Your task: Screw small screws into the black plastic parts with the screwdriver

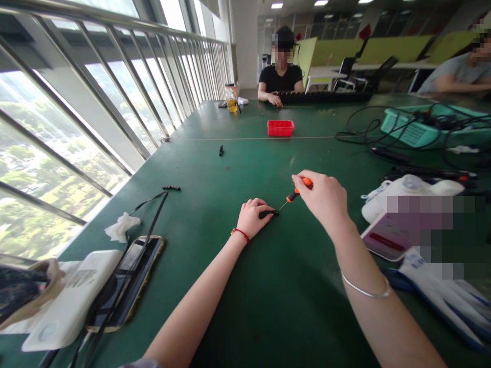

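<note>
The small black part is lying at or just above the green table, near the middle of the view. Taking it as the clock's centre, with twelve pointing to the far edge, the left hand is resting at about nine. Its fingers are closing in a pinch on the part, leaving one end showing. The screwdriver is slanting in from two o'clock, its tip appearing to meet that end; the right hand is gripping the handle, fingers curling round it without a visible gap.

The step in hand is looking like screwdriver work on a steadied part. The next move is probably calling for a well-seated tip, a controlled turn and a firm left pinch — a slip could be sending the tip toward those fingers.

Farther out, a red tray is sitting at twelve, another small black piece at about eleven, and a phone at eight.

The left fingers are hiding much of the part, and any screw is staying too small to make out. Straps are crossing the phone, blurred blocks are masking things at three to four o'clock — and the frame is cutting off the basket at two.
</note>
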Available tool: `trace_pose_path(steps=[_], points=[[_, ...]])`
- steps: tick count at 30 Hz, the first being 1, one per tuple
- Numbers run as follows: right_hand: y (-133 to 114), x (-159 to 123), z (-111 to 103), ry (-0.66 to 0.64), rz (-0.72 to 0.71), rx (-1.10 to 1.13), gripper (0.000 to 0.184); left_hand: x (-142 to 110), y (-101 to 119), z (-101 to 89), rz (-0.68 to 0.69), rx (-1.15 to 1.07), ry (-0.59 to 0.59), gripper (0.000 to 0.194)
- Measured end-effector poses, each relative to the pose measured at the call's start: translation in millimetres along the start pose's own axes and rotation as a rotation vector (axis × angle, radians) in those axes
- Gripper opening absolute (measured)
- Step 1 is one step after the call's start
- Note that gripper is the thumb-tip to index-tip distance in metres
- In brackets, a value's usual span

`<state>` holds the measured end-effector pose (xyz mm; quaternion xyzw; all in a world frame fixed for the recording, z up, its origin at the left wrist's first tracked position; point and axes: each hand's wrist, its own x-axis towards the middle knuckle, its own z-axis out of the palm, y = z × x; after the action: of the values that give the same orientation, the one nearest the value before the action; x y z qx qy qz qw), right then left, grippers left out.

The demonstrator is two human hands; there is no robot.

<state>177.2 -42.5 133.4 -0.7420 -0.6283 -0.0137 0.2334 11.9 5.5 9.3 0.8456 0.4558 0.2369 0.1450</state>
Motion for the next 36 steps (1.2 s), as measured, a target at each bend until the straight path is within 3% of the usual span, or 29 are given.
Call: trace_pose_path(steps=[2,6,9,13,20,23,28,31,35,36], points=[[-1.7,-1.5,0.0,0.007,-0.024,0.007,0.024,-0.3,1.2,-0.1,0.002,0.007,-0.001,0.018],[-5.5,-3.5,2.3,-0.015,-0.076,0.040,0.024,-1.3,3.3,-0.4,0.000,0.018,0.005,0.019],[-7.2,-4.3,3.5,-0.005,-0.072,-0.003,0.036,-2.0,4.5,-1.2,-0.002,0.018,0.002,0.019],[-8.9,-5.7,3.0,0.015,-0.072,0.001,0.019,-2.0,4.8,-2.2,-0.008,0.008,-0.007,0.018],[-7.1,-4.7,5.1,-0.006,-0.013,0.015,0.038,-0.1,1.6,-0.5,-0.005,-0.015,-0.006,0.018],[-6.4,-4.1,5.3,0.007,-0.022,0.031,0.023,0.4,1.1,-0.3,-0.005,-0.018,-0.009,0.018],[-9.8,-4.4,5.7,-0.017,-0.056,0.104,0.026,0.5,1.1,-1.2,-0.001,-0.013,-0.014,0.018],[-10.5,-3.2,6.8,-0.023,-0.027,0.072,0.041,0.4,1.6,-2.1,0.010,-0.015,-0.008,0.018],[-7.5,-1.6,4.7,-0.022,-0.040,0.057,0.023,0.0,2.7,-3.4,0.001,-0.010,-0.016,0.019],[-6.5,-1.5,3.5,-0.030,-0.048,0.064,0.027,-0.1,2.9,-3.5,-0.001,-0.006,-0.017,0.018]])
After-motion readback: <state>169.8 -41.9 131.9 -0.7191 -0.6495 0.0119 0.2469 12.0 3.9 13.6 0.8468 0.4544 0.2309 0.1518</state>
